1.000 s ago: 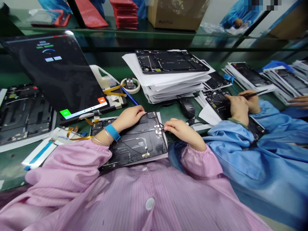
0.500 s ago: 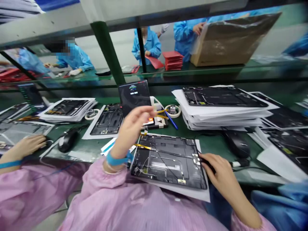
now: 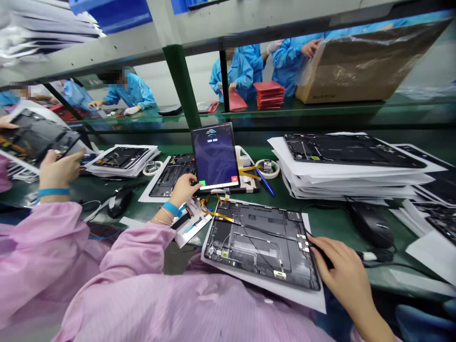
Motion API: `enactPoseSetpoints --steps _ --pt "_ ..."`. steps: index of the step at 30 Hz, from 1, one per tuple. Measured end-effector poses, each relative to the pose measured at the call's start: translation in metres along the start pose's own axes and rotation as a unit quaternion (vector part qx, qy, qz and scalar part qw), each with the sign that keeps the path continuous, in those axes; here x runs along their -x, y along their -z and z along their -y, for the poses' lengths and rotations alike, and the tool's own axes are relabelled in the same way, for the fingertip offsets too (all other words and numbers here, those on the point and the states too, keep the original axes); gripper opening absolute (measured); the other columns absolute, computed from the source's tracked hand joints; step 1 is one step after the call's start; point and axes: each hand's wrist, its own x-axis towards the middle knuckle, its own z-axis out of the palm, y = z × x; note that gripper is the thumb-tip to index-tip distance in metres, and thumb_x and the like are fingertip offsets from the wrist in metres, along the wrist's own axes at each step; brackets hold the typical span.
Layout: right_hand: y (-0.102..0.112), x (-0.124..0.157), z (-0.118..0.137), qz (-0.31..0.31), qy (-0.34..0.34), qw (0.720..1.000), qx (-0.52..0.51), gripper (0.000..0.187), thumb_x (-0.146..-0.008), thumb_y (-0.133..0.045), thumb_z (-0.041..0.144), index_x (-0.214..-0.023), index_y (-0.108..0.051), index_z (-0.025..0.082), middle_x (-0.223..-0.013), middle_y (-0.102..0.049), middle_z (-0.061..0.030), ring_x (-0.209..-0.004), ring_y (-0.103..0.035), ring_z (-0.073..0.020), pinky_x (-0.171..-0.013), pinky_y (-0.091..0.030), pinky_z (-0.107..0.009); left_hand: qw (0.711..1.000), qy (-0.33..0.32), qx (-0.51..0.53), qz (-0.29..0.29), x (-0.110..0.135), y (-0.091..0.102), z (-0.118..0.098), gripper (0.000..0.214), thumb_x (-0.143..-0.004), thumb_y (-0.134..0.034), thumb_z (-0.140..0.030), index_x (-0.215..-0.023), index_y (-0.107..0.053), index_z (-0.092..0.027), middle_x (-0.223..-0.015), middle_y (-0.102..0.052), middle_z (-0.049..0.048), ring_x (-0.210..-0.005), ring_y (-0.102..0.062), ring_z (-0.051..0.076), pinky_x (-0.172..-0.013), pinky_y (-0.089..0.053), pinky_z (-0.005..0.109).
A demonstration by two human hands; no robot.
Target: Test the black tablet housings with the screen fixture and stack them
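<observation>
Split attention, tethered parts

Landmark: the opened tablet housing (image 3: 263, 242), face up on a white sheet (image 3: 317, 300) on the table (image 3: 331, 221), directly before the person.

Right hand (image 3: 342, 266), at the housing's right edge: fingers closed on a black cable (image 3: 325, 255), its plug end hidden. Left hand (image 3: 183, 190), beyond the housing's upper left corner: fingers loosely bent, seemingly gripping nothing, a tip at the green button of the upright tablet screen (image 3: 215, 156).

Risks, my judgement: a sideways tug by the right hand could strain the connectors at that edge. Too hard a press could tip the screen back. A gold flex cable (image 3: 221, 216) at the housing's upper left could crease if either part shifts. The near edge appears to overhang the table; a sleeve brush might slide sheet and housing together.
</observation>
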Motion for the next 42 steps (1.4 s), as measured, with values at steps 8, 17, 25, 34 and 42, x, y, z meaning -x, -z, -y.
enactPoseSetpoints --steps 8,17,25,34,42 --pt "0.0 0.001 -0.001 0.012 -0.02 1.0 -0.009 0.023 -0.096 -0.048 0.03 -0.11 -0.064 0.02 -0.1 -0.067 -0.0076 -0.089 -0.062 -0.0252 -0.078 -0.045 -0.039 0.992 -0.081 -0.064 -0.077 0.014 0.017 -0.007 0.034 -0.09 -0.042 -0.029 -0.112 -0.06 -0.011 -0.113 -0.063 0.0141 -0.105 -0.056 0.025 -0.099 -0.042 0.04" --pt "0.0 0.001 -0.002 0.022 -0.01 1.0 0.002 0.022 -0.097 -0.047 0.03 -0.11 -0.062 0.019 -0.101 -0.066 -0.0079 -0.09 -0.062 -0.0251 -0.078 -0.045 -0.039 0.977 -0.104 -0.185 -0.031 0.045 0.025 -0.073 0.034 -0.092 -0.042 -0.023 -0.118 -0.062 -0.013 -0.121 -0.061 0.014 -0.111 -0.053 0.03 -0.095 -0.043 0.043" --pt "0.009 -0.011 0.004 0.075 0.015 0.997 0.018 0.02 -0.097 -0.041 0.024 -0.103 -0.06 0.017 -0.101 -0.065 -0.0111 -0.091 -0.061 -0.0269 -0.082 -0.048 -0.042 0.949 -0.283 -0.094 0.105 0.077 -0.027 -0.171 0.023 -0.093 -0.048 -0.022 -0.106 -0.065 -0.015 -0.103 -0.067 0.0106 -0.1 -0.057 0.027 -0.088 -0.045 0.039" --pt "0.04 -0.033 0.022 0.252 -0.046 0.966 0.026 0.023 -0.096 -0.038 0.01 -0.102 -0.06 0.016 -0.088 -0.057 -0.0083 -0.085 -0.054 -0.0239 -0.076 -0.046 -0.036 0.914 -0.332 -0.072 0.221 0.061 -0.108 -0.184 0.03 -0.097 -0.045 -0.033 -0.091 -0.069 -0.015 -0.093 -0.067 0.0114 -0.093 -0.058 0.027 -0.084 -0.045 0.038" --pt "0.066 -0.046 0.024 0.263 -0.099 0.949 -0.147 0.034 -0.101 -0.049 0.034 -0.077 -0.065 0.017 -0.079 -0.059 -0.0041 -0.08 -0.056 -0.0192 -0.074 -0.043 -0.03 0.933 -0.301 0.003 0.196 0.055 -0.089 -0.18 0.025 -0.093 -0.048 -0.031 -0.097 -0.068 -0.016 -0.098 -0.068 0.0103 -0.095 -0.06 0.026 -0.087 -0.046 0.037"
